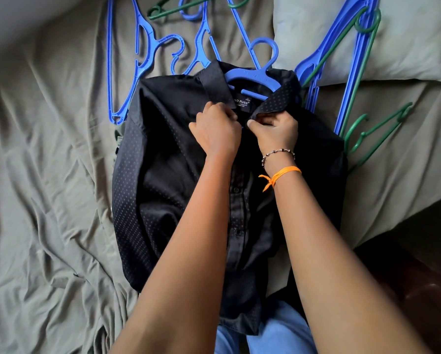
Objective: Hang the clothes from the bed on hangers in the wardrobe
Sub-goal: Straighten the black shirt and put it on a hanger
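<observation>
1. The bed (48,175) is covered by a wrinkled olive sheet, and its left half is bare cloth right out to the picture's left edge
2. Blue hangers (142,47) lie tangled at the top left, with a green hanger (163,10) among them near the upper edge; one long blue arm reaches down beside the shirt's left shoulder
3. The black dotted shirt (163,162) lies face up in the middle of the bed, collar away from the person, hem over the near edge of the bed against blue trousers (278,328)
4. A blue hanger (250,75) sits inside the collar, its hook pointing up past the neck
5. The left hand (214,131) rests just below the collar, fingers curled, gripping the left front edge of the shirt
6. The right hand (275,129) is just beside it, almost touching, pinching the right front edge under the collar tip; a bead bracelet (278,153) and an orange thread (283,173) circle that wrist
7. More blue and green hangers (355,72) are piled right of the shirt, leaning onto a pillow (406,47)
8. The bed's right edge runs diagonally at lower right, with dark floor (406,277) beyond
</observation>
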The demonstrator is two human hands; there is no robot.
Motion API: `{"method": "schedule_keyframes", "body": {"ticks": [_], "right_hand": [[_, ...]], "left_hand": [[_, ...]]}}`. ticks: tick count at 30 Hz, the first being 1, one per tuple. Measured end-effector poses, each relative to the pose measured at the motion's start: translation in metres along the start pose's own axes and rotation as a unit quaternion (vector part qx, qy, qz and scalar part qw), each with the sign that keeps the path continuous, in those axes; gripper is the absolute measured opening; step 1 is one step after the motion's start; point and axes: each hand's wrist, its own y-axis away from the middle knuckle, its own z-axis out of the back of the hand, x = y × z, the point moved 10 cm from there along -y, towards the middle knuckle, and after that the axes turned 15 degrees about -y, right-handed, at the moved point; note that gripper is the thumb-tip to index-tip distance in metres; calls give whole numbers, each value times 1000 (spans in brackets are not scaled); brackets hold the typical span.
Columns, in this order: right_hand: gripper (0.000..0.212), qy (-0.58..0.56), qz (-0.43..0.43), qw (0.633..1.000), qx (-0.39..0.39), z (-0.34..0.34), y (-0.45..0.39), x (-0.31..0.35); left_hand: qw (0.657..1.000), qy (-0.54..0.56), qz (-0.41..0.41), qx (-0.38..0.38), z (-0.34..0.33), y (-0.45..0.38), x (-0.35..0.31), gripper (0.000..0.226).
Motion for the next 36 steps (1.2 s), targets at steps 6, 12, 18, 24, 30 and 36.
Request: {"method": "schedule_keyframes", "body": {"ticks": [6,12,18,24,30,36], "right_hand": [[19,-81,12,997,-5,-2,3,3],[17,-103,11,994,21,-3,10,3],[9,-106,24,993,50,-2,10,5],[19,-120,-28,987,102,-7,6,-2],[23,-78,20,993,81,-6,8,5],[18,-8,92,993,78,-9,14,18]], "left_hand": [[942,284,89,157,-31,9,11,20],[916,330,96,208,-37,15,13,24],[934,269,62,228,-30,14,7,23],[942,225,-5,250,-23,12,0,26],[958,209,3,195,-19,5,13,12],[954,227,27,196,-14,7,13,26]]}}
